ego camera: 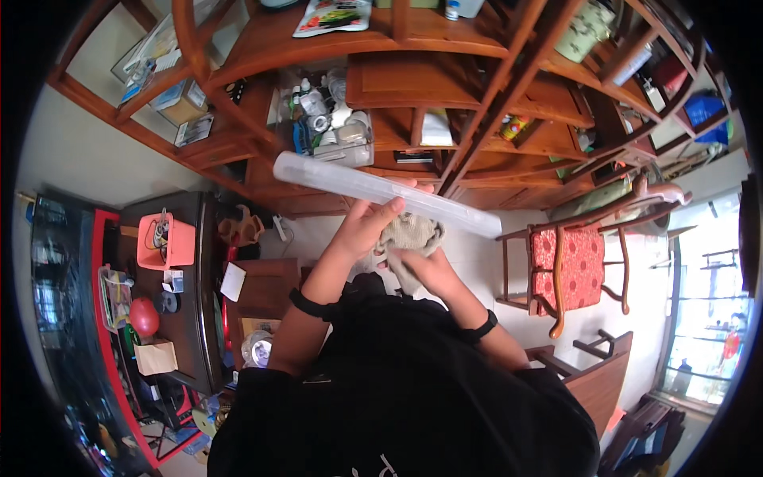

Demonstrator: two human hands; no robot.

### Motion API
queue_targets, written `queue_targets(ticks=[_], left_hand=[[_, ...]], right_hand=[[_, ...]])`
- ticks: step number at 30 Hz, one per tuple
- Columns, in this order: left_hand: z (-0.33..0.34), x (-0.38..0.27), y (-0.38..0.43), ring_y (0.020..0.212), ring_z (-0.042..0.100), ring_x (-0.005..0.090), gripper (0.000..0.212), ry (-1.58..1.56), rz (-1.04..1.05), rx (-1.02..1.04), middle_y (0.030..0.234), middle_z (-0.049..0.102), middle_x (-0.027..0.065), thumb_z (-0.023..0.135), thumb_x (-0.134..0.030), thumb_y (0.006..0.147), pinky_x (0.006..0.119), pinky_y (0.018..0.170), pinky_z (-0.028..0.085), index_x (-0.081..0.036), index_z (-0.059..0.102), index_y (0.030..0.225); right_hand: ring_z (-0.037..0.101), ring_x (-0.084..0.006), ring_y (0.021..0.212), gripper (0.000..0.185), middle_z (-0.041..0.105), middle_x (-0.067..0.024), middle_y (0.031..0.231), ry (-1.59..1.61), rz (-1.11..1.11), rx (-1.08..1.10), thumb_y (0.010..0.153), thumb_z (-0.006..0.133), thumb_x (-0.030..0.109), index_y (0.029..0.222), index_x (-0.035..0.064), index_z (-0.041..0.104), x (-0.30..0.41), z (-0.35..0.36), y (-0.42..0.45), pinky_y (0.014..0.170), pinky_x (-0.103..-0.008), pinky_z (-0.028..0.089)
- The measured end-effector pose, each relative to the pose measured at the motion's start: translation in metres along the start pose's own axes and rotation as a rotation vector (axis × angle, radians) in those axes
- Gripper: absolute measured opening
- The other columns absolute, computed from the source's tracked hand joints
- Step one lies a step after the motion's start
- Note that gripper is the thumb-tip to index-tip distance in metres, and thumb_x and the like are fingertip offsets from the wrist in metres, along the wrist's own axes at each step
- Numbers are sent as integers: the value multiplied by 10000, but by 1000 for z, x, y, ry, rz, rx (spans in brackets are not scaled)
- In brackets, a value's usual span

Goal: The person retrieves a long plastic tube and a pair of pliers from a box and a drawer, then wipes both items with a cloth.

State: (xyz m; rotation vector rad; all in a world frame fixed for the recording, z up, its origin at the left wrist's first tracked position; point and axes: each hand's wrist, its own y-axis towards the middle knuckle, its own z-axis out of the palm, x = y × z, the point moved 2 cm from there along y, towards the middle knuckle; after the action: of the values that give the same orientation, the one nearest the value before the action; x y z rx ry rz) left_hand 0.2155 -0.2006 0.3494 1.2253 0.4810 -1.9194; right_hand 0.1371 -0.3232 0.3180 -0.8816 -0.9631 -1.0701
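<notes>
My left hand (372, 223) grips a long translucent plastic lid (334, 180), seen nearly edge-on, with the thumb on its near side and fingertips showing past the far side. The lid slants from upper left to lower right. Below it my right hand (420, 265) holds a crumpled beige cloth (411, 232), whose loose end hangs down. Whether the cloth touches the lid cannot be told. Beyond the lid, a clear plastic bin (357, 156) on the wooden shelf unit holds white bottles and other small items.
The wooden shelf unit (429, 77) spans the front. A chair with a red patterned seat (566, 268) stands at right, a wooden stool (608, 369) below it. At left, a dark cabinet (191, 328) bears a pink basket (183, 241) and a red ball (144, 317).
</notes>
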Motion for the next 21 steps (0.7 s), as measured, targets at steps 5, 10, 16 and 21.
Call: queue_targets(ticks=[5, 10, 16, 21], left_hand=[[3, -7, -3, 1237, 482, 293, 350, 364, 270, 30, 1312, 503, 240, 515, -186, 962, 414, 1045, 373, 3, 458, 1251], [1, -10, -10, 1154, 542, 242, 286, 34, 221, -188, 1238, 558, 198, 452, -197, 994, 374, 992, 422, 9, 520, 1181], [14, 10, -2, 644, 526, 104, 240, 271, 127, -498, 751, 533, 25, 475, -291, 984, 240, 578, 438, -54, 503, 958], [64, 27, 1, 785, 474, 122, 488, 480, 149, -462, 827, 500, 23, 290, -476, 1007, 272, 749, 407, -52, 512, 908]], right_hand=[[625, -180, 907, 344, 609, -111, 1078, 98, 3, -290, 871, 523, 44, 1205, -36, 495, -15, -39, -26, 767, -302, 530], [600, -149, 797, 375, 627, -75, 953, 67, 36, -495, 754, 525, 3, 1127, -25, 547, -33, -107, -62, 663, -276, 492], [596, -167, 868, 429, 614, -73, 991, -95, -128, -439, 738, 537, -23, 1166, -37, 519, 24, -93, -80, 788, -283, 482], [425, -246, 1207, 624, 441, -154, 1292, -538, -315, -20, 814, 633, 79, 1356, -23, 343, 25, -29, -64, 1030, -367, 334]])
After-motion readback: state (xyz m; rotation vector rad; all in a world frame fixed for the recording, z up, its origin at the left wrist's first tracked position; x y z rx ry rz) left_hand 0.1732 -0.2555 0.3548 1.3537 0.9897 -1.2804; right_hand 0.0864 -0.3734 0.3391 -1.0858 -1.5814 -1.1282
